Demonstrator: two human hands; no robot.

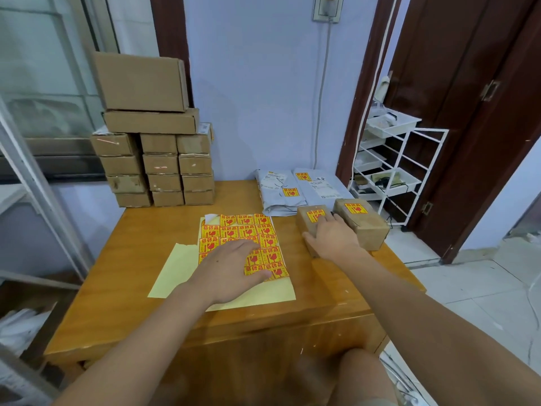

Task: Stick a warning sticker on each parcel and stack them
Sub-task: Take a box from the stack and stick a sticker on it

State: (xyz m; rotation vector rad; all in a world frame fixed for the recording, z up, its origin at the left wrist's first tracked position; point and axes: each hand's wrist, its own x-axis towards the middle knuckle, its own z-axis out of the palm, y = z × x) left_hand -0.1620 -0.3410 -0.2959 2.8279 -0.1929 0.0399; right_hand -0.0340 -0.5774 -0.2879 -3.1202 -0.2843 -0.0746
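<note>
Step in hand, as I judge it: pressing a sticker (314, 215) flat onto the near box (310, 227). Right hand (332, 237) lies on that box, fingers spread, fingertips (329, 218) touching the sticker's right edge; it pinches nothing. Left hand (234, 268) rests flat and spread on the sticker sheet (243, 230), holding it to the table (140, 276).

Box sits at the table's right side, just beside a second box (361, 224) further right, which carries a label of its own. Two grey mailers (292, 189) lie beyond, toward the wall, both labelled.

Sticker: yellow square, red print, top face of the box, roughly centred. I cannot tell whether its edges are fully down.

Next move, I judge: rub the corners down, then lift the box and stack it. Far left, a box pile (152, 153) shows no labels from here.
</note>
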